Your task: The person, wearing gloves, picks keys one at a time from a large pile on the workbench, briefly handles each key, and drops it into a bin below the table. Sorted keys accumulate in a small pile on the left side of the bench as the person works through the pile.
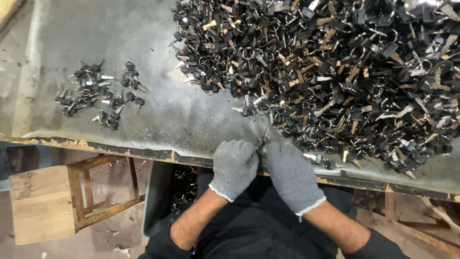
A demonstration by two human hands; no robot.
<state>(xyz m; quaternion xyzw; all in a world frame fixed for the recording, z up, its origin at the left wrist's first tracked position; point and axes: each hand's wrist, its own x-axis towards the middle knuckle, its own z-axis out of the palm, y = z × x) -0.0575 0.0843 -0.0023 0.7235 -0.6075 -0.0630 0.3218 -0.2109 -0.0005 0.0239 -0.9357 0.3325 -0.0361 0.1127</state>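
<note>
Both of my hands wear grey knitted gloves and meet at the near edge of a grey metal table [158, 117]. My left hand [234, 167] and my right hand [292, 176] pinch together a small black-headed key on a ring [263, 140], held just above the table edge. A very large heap of black-headed keys and rings [335, 72] covers the right and far side of the table, right beside my hands. A small separate cluster of keys [98, 93] lies at the left.
A wooden stool [62, 199] stands on the floor at the lower left. Below the table edge, by my left forearm, sits a dark bin [165, 196] with keys inside. Wooden pieces lie on the floor at the lower right.
</note>
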